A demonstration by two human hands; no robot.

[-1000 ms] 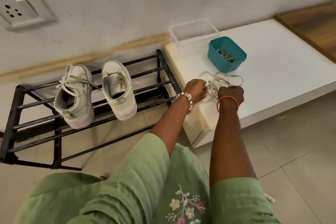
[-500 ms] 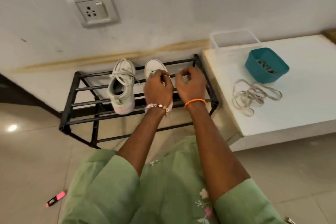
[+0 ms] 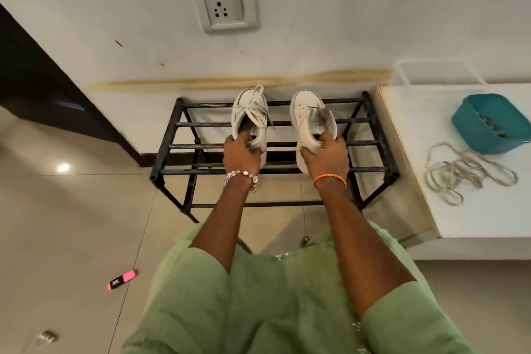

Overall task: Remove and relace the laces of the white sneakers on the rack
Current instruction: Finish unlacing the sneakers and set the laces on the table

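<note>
Head view: our left hand (image 3: 240,152) grips the laced sneaker (image 3: 249,115) by its heel collar, our right hand (image 3: 326,154) the unlaced sneaker (image 3: 311,121), both on the shoe rack (image 3: 172,135) top. They look light, firm there. The removed lace (image 3: 468,172) lies beside the teal bin (image 3: 471,126), contents unclear.

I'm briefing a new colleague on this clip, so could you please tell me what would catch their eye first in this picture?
Two hands reach to the black rack at the wall: the left hand grips the heel of the laced sneaker, the right hand grips the heel of the unlaced sneaker. To the right, a loose lace lies on the white bench beside a teal tub.
</note>
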